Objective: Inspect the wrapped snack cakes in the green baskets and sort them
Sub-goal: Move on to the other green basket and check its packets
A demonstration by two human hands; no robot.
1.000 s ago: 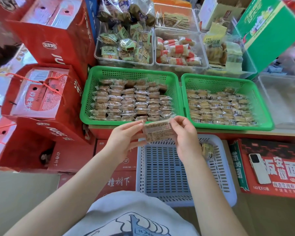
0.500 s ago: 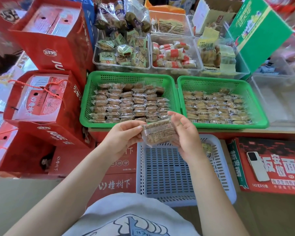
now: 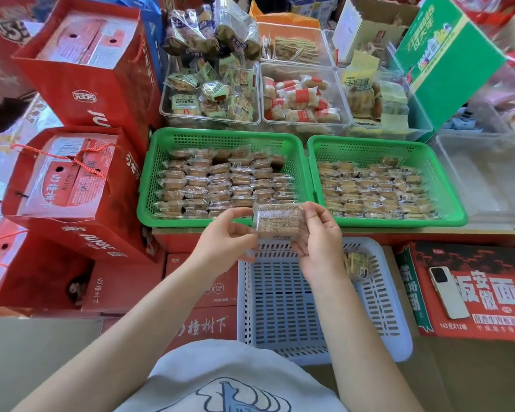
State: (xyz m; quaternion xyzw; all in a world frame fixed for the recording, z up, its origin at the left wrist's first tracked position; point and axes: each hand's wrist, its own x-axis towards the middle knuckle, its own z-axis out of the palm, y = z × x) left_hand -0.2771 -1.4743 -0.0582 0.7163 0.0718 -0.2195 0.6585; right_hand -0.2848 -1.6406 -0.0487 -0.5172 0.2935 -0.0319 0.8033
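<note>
A wrapped brown snack cake (image 3: 278,220) with printed text on its clear wrapper is held between both hands, above the far edge of a pale blue basket (image 3: 384,316). My left hand (image 3: 223,242) pinches its left end and my right hand (image 3: 320,242) grips its right side. Behind them stand two green baskets. The left green basket (image 3: 149,185) holds rows of several brown wrapped cakes. The right green basket (image 3: 452,188) holds several paler wrapped cakes. One yellowish wrapped cake (image 3: 356,264) lies in the pale blue basket, partly hidden by my right wrist.
Red gift bags (image 3: 72,179) are stacked at the left. Clear bins of other packaged snacks (image 3: 211,96) sit behind the green baskets. A green carton (image 3: 446,60) leans at the back right. A white phone (image 3: 445,291) lies on a red noodle box at the right.
The cake has been turned in my hands, with the printed side now facing up. Both hands stay in about the same place in front of the left green basket.
</note>
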